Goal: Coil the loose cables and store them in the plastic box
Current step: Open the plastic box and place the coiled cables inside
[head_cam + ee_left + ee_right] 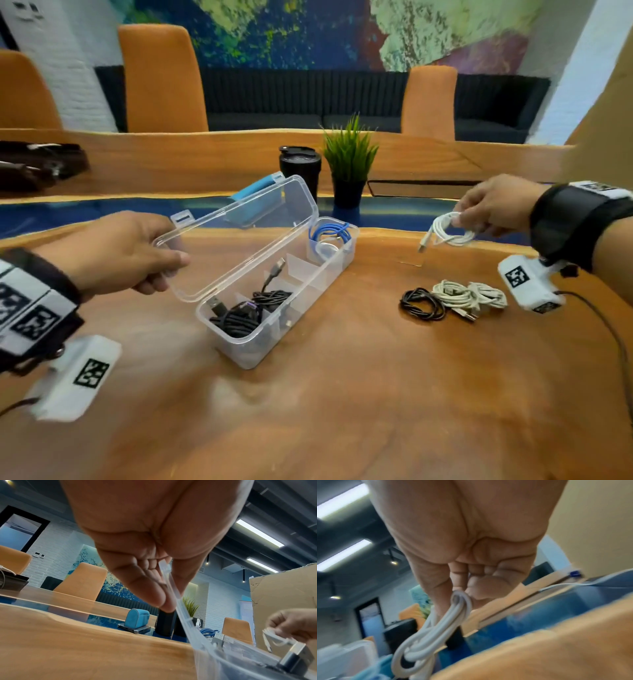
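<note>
A clear plastic box with dividers stands mid-table, its lid raised. My left hand pinches the lid's near edge between thumb and fingers. Coiled black cables fill the near compartments and a blue cable lies in the far one. My right hand holds a coiled white cable above the table, right of the box; the coil hangs from the fingers. A black coil and off-white coils lie on the table at right.
A black tumbler and a small potted plant stand behind the box, with a blue pouch beside them. A dark bag lies far left. Orange chairs line the far side. A cardboard sheet rises at right.
</note>
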Demonstrator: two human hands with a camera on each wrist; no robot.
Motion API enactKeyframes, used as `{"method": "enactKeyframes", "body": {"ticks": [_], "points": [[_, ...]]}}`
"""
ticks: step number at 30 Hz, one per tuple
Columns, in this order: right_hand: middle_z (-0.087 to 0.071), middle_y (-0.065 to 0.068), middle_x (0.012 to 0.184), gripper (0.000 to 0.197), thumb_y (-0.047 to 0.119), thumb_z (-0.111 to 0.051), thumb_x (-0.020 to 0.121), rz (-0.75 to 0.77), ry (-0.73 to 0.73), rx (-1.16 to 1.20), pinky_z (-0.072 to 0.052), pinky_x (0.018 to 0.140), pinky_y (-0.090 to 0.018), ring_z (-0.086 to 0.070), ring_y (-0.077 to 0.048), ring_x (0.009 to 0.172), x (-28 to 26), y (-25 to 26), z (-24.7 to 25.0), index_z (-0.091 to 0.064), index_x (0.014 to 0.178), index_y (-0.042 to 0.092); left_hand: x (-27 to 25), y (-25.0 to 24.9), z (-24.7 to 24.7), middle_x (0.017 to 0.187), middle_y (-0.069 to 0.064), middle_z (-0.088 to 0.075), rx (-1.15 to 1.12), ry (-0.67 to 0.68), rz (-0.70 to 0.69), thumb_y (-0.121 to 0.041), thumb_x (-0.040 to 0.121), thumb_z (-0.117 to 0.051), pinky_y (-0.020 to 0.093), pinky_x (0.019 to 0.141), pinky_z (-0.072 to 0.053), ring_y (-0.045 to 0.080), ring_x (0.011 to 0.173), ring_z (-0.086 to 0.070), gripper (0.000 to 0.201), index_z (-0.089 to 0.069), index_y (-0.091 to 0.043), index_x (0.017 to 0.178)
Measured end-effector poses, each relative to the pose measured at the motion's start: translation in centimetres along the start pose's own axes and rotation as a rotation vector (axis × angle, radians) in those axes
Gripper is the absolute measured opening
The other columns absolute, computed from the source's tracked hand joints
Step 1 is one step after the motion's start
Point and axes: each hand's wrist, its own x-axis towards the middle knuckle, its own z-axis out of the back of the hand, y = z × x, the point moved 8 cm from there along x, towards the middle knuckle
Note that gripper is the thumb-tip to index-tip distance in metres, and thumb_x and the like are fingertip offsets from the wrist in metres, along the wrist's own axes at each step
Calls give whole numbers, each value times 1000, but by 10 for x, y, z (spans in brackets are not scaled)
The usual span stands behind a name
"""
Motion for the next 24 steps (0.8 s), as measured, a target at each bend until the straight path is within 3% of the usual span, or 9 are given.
{"method": "enactKeyframes", "body": {"ticks": [3, 5, 8, 10, 14, 18, 21, 22, 24], "points": [[-68, -12, 77, 7, 13, -75, 83, 251, 9, 51, -53, 56, -29, -58, -19, 65, -10, 84, -5, -73, 89, 10, -4, -1, 3, 70, 12, -71, 37, 20, 42, -15, 90, -70, 43, 62, -61, 26, 62, -72, 8, -67, -10, 84], [-72, -6, 77, 7, 20, -76, 82, 412, 29, -43, -56, 58, -31, -60, -15, 63, -18, 137, -23, -75, 86, 15, -6, -4, 5, 72, 12, -71, 60, 5, 39, -16, 90, -69, 41, 61, -61, 24, 62, -72, 9, -67, -10, 84], [-72, 4, 80, 12, 32, -76, 80, 597, 20, -377, -49, 57, -24, -61, -11, 67, -31, 202, -64, -74, 84, 22, -9, -9, 6, 73, 12, -71, 49, -13, 28, -15, 91, -68, 35, 57, -59, 20, 58, -70, 9, -66, -9, 85], [-69, 5, 84, 8, 33, -72, 82, 661, 30, -663, -40, 54, -23, -59, -15, 74, -35, 230, -97, -70, 84, 24, -12, -12, 6, 72, 11, -71, 53, -15, 24, -15, 92, -67, 33, 55, -58, 18, 57, -70, 8, -66, -10, 86], [-51, -1, 70, 12, 26, -62, 89, 655, 133, -1170, -49, 68, -30, -55, -25, 77, -26, 238, -162, -63, 85, 15, -13, -12, 6, 73, 10, -71, 47, 1, 6, -16, 92, -66, 31, 54, -58, 17, 57, -70, 8, -65, -11, 86], [-49, -1, 65, 18, 24, -68, 83, 605, 199, -1181, -53, 68, -33, -57, -27, 72, -8, 227, -196, -59, 77, 9, -15, -12, 8, 72, 9, -71, 79, -9, -10, -17, 93, -65, 25, 51, -57, 14, 58, -70, 8, -65, -12, 86], [-60, -2, 71, 19, 29, -71, 81, 559, 238, -1137, -52, 67, -30, -61, -26, 74, -6, 216, -201, -70, 88, 11, -15, -12, 7, 71, 8, -72, 99, -8, -24, -18, 92, -66, 26, 53, -57, 16, 59, -71, 8, -65, -13, 86], [-66, -2, 77, 20, 29, -71, 82, 550, 248, -1072, -53, 67, -28, -64, -24, 76, -7, 213, -197, -72, 93, 12, -14, -12, 6, 71, 7, -71, 104, -2, -24, -17, 92, -66, 27, 53, -57, 16, 59, -71, 8, -66, -13, 86], [-73, -3, 84, 16, 20, -71, 85, 498, 278, -687, -58, 68, -29, -72, -20, 77, -9, 207, -176, -71, 98, 12, -10, -7, 7, 70, 7, -71, 96, -3, -33, -18, 91, -67, 31, 55, -58, 17, 58, -70, 7, -67, -14, 85]]}}
